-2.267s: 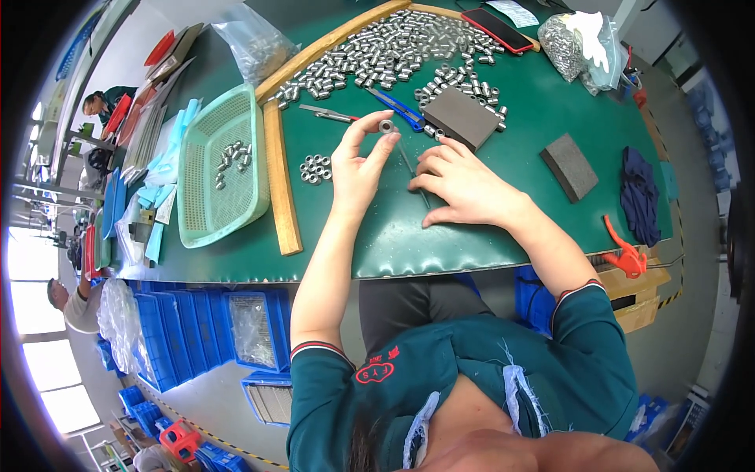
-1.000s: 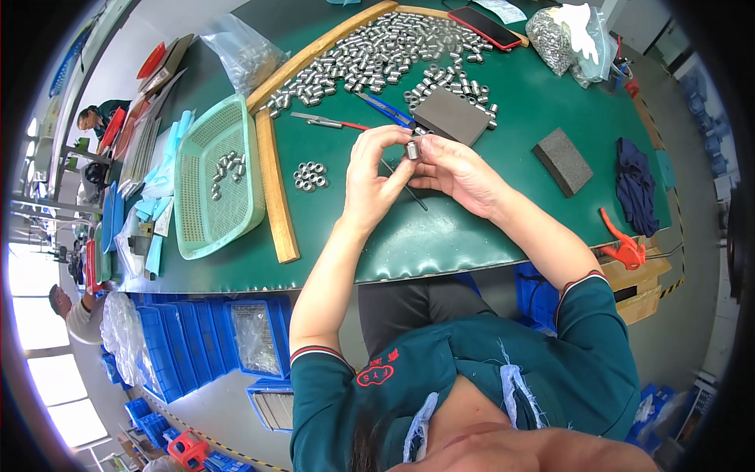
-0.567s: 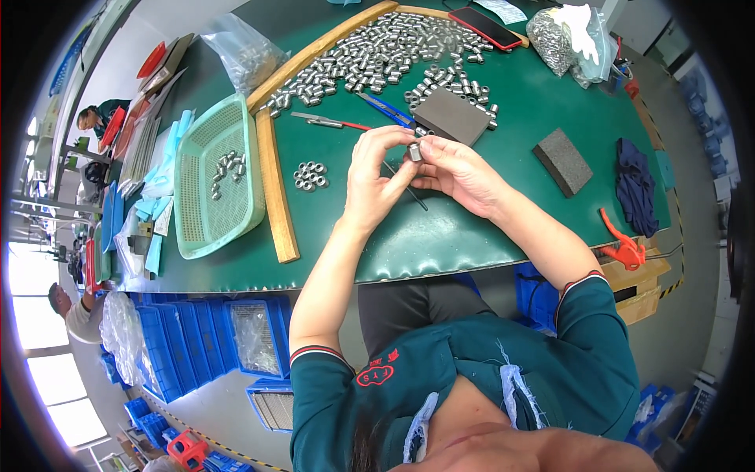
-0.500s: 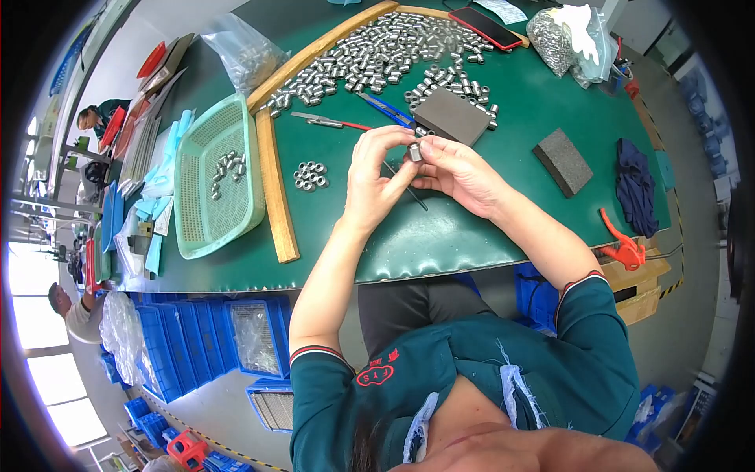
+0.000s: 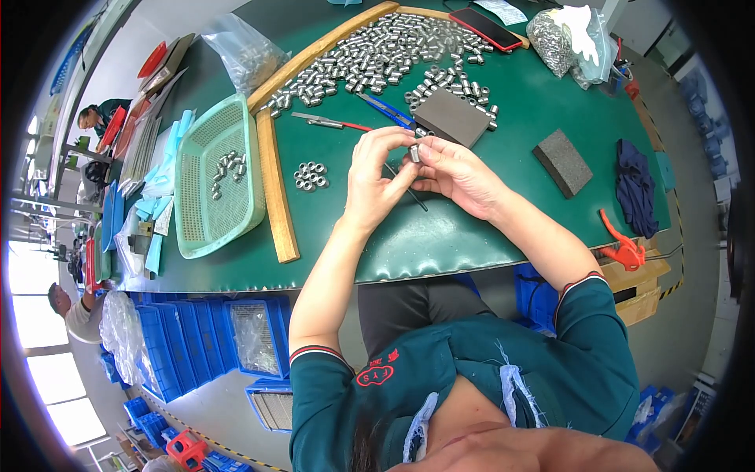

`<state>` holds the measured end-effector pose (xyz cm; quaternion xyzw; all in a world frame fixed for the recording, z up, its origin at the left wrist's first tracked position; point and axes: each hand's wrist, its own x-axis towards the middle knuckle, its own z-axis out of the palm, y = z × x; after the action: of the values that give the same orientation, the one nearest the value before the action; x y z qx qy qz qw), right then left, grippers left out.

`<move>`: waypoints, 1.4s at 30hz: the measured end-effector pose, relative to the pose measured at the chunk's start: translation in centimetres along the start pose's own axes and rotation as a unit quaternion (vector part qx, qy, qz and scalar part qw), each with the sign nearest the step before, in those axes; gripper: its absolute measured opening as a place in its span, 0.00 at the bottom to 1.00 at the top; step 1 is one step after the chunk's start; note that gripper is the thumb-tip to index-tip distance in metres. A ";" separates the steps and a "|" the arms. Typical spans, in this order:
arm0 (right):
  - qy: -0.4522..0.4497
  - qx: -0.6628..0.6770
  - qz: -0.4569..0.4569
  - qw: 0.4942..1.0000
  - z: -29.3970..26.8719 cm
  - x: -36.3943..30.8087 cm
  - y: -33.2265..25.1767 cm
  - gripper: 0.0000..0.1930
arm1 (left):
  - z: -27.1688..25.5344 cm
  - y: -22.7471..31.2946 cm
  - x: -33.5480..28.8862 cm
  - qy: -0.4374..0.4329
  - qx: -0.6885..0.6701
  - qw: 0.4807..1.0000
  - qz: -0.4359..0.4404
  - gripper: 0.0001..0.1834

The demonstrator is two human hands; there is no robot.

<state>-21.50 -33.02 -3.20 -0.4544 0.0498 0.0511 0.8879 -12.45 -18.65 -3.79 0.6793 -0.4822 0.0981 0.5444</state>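
Between my two hands is one small metal sleeve (image 5: 415,153), shiny and cylindrical. My left hand (image 5: 376,175) pinches it from the left with thumb and fingers. From the other side my right hand (image 5: 460,175) grips it too, its thumb lying along the sleeve. Under the hands a thin dark rod (image 5: 418,200) lies on the green table, partly hidden. Just beyond the fingers are a brown-grey block (image 5: 451,116) and a blue utility knife (image 5: 386,108). Left of them lies a slim tool with a red handle (image 5: 330,122). A small cluster of sleeves (image 5: 311,176) stands left of my left hand.
A large heap of metal sleeves (image 5: 377,55) lies behind wooden strips (image 5: 277,189). At left stands a green mesh basket (image 5: 250,212) holding several sleeves. To the right are a dark abrasive block (image 5: 563,162), a navy cloth (image 5: 634,187), a red air gun (image 5: 624,245) and a phone (image 5: 485,28).
The sleeve has turned slightly between the fingers, and my right thumb has shifted a little over it. Everything else on the table is where it was.
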 end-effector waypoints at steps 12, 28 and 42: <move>0.006 0.016 0.007 1.000 0.0 0.0 0.1 0.16 | 0.1 0.1 0.1 0.009 0.017 1.000 0.016 0.17; -0.021 0.026 0.013 0.999 0.0 0.1 -0.1 0.15 | 0.0 0.1 0.1 0.006 0.036 0.999 0.026 0.19; -0.020 0.060 0.026 0.998 -0.5 0.1 0.2 0.16 | 0.1 0.3 0.3 0.008 0.049 0.998 0.042 0.21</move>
<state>-21.43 -33.29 -3.65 -0.3978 0.0463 0.0801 0.9128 -12.55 -18.85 -3.48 0.6835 -0.5005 0.1492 0.5100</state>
